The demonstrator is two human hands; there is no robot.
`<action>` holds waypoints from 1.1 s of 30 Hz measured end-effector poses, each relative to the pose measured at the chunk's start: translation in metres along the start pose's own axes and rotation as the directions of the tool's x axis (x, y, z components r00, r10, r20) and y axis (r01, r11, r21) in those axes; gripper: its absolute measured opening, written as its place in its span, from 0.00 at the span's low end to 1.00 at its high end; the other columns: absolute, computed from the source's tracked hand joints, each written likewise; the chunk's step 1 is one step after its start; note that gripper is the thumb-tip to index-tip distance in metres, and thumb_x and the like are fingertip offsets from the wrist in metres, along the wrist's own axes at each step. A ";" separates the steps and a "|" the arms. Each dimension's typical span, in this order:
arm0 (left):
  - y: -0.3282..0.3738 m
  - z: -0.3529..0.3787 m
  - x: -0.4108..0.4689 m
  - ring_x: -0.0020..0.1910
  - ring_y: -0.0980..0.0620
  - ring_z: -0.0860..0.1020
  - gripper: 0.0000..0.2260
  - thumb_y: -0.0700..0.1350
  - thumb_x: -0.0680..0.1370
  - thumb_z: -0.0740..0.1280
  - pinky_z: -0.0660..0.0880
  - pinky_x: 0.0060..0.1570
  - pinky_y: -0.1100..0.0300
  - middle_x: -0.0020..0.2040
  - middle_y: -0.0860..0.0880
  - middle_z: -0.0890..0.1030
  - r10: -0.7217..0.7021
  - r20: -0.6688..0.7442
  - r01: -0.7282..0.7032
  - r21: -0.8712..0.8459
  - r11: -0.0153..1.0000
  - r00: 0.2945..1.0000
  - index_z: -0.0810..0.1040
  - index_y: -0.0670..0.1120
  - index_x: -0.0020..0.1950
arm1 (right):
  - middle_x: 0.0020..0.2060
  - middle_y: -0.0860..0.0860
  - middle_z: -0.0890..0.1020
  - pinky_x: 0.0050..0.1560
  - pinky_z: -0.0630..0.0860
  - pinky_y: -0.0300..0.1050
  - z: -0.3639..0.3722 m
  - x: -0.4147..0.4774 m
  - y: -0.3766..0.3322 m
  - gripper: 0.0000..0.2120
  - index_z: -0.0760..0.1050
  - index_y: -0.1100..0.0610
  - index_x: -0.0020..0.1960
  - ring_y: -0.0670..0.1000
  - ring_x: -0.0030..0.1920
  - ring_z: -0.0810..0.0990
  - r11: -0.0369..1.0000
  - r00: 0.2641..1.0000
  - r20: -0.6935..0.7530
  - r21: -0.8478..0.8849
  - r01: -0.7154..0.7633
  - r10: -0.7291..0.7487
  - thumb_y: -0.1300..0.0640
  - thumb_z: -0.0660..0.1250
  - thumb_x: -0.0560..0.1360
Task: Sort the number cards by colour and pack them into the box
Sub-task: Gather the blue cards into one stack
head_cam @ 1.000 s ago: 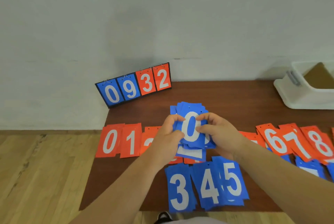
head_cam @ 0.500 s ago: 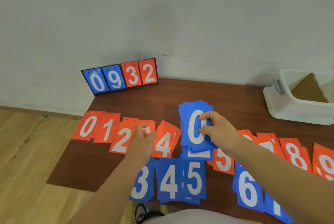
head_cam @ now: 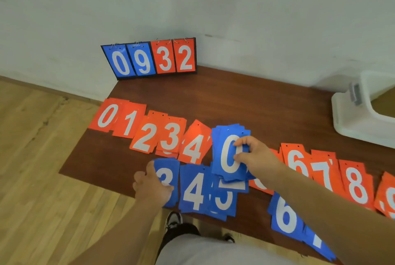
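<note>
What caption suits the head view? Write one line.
Right hand holds a blue card stack topped by 0; left hand touches the blue 3 card on the table.

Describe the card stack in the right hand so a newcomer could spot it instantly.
On the dark brown wooden table, follow the row of orange number cards. The blue card stack topped with a white 0 interrupts it after the orange 4, gripped by the right hand.

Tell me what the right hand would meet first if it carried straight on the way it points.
The right hand, gripping the blue 0 stack, points leftward and away; the orange 4 card lies first in that line. Its height is unclear, so it may pass over.
</note>
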State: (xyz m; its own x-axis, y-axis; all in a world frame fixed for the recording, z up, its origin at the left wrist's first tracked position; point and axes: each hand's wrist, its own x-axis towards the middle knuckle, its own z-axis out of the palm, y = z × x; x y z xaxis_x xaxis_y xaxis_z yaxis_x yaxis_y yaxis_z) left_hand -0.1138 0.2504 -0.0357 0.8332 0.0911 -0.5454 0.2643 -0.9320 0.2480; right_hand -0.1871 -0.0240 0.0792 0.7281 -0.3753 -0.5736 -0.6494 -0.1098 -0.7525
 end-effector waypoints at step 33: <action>-0.011 -0.127 0.040 0.60 0.56 0.74 0.09 0.43 0.82 0.66 0.67 0.44 0.76 0.59 0.58 0.76 0.467 -0.055 -0.419 -0.542 0.728 0.883 0.76 0.53 0.61 | 0.56 0.57 0.82 0.56 0.79 0.66 0.106 0.000 -0.070 0.12 0.79 0.47 0.53 0.64 0.54 0.83 0.986 0.999 0.034 0.163 -0.038 0.033 0.64 0.69 0.77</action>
State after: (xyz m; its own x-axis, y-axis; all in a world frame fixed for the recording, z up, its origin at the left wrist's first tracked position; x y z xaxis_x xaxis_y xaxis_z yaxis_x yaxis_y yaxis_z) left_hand -0.0216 0.3087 0.0420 0.8856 -0.3354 -0.3212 0.1066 -0.5264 0.8435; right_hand -0.1180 0.0810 0.0977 0.7132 -0.3475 -0.6087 -0.6324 0.0556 -0.7727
